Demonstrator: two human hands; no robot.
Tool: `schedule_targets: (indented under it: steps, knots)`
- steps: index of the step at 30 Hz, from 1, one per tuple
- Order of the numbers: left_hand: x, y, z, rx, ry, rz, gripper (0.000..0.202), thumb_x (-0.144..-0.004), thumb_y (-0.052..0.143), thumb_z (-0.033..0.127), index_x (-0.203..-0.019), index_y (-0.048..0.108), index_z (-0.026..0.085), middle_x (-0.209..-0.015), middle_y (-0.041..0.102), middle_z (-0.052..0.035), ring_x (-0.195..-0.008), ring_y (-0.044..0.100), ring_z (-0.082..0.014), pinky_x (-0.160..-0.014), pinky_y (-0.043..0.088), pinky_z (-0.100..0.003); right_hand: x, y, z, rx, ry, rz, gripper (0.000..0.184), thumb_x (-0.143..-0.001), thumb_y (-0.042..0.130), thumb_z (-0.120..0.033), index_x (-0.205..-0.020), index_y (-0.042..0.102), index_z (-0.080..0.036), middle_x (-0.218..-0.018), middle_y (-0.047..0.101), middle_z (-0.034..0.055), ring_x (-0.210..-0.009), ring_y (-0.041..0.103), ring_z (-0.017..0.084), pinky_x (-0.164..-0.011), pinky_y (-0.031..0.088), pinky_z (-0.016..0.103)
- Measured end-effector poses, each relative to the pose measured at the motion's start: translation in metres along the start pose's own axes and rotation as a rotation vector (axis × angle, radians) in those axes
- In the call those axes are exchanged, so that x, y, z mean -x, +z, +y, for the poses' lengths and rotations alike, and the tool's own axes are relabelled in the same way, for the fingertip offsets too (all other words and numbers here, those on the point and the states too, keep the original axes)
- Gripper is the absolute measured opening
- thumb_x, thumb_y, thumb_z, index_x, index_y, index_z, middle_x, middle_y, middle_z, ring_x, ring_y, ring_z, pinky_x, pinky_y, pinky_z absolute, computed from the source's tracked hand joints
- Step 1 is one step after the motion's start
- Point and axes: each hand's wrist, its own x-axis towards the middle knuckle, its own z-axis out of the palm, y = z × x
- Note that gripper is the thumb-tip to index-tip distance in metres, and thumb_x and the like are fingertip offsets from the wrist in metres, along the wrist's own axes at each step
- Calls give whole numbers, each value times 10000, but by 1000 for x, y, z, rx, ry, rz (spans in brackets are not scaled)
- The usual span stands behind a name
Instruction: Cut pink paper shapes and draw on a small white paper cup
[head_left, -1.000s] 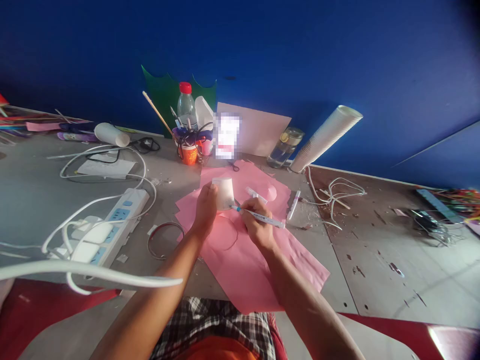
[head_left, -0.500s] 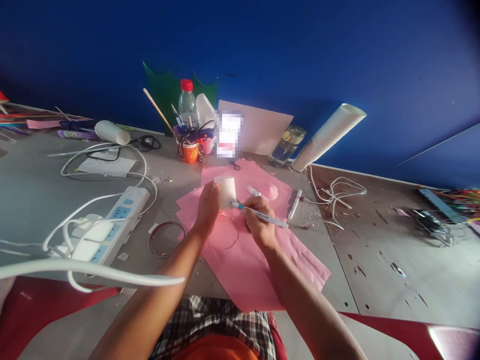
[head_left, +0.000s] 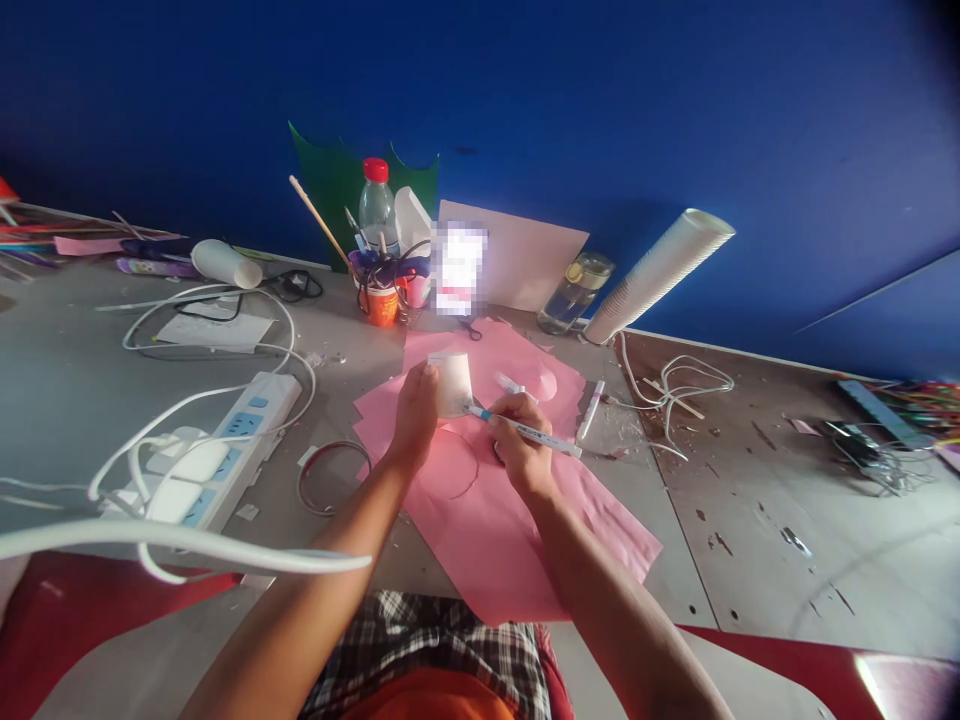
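Note:
My left hand [head_left: 415, 412] is wrapped round an upturned white paper cup [head_left: 452, 383] held just above the pink paper sheets [head_left: 495, 520]. My right hand [head_left: 517, 445] pinches a white marker [head_left: 529, 431] whose blue tip touches the cup's lower right side. A curved pen line is drawn on the pink paper below my hands. Another white marker [head_left: 589, 410] lies on the table to the right, and a small pen piece [head_left: 510, 385] rests behind my right hand.
A white power strip [head_left: 217, 450] with plugs and cables lies at the left, a wire ring [head_left: 330, 478] beside it. At the back stand a water bottle [head_left: 376, 210], an orange cup of tools [head_left: 381, 303], a glass jar [head_left: 574, 292] and a leaning stack of paper cups [head_left: 660, 272].
The cup has shifted slightly up and the marker has turned a little against it; my hands stay in nearly the same place.

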Motion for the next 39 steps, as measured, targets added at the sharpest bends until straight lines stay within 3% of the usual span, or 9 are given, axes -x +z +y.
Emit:
schedule_targets:
  steps: [15, 24, 30, 39]
  knots:
    - [0, -1, 3, -21, 31, 48, 402, -958, 490, 561, -925, 600, 176, -850, 579, -34, -726, 544, -144, -563, 472, -229, -5, 0, -5, 16, 104, 3, 65, -731, 568, -301, -694, 551, -250, -610, 504, -30, -559, 436, 155, -504, 340, 293]
    - [-3, -1, 0, 15, 17, 37, 493, -919, 502, 664, -955, 609, 184, -844, 569, -40, -720, 542, -151, -563, 494, -243, -6, -3, 1, -97, 167, 45, 70, -725, 575, -304, -708, 540, -247, -577, 461, -47, -520, 375, 137, -475, 306, 271]
    - [-3, -2, -3, 24, 13, 27, 516, -907, 509, 686, -961, 605, 182, -881, 583, -46, -722, 551, -145, -561, 495, -240, -8, -3, 11, -228, 91, 57, 105, -733, 597, -326, -709, 543, -239, -621, 489, -42, -558, 407, 136, -534, 333, 273]
    - [-3, -1, 0, 9, -5, 42, 467, -928, 507, 640, -939, 600, 182, -890, 576, -48, -747, 546, -148, -572, 505, -243, -8, -3, 6, -175, 160, 42, 97, -735, 585, -321, -713, 537, -241, -610, 475, -47, -526, 371, 129, -485, 295, 263]
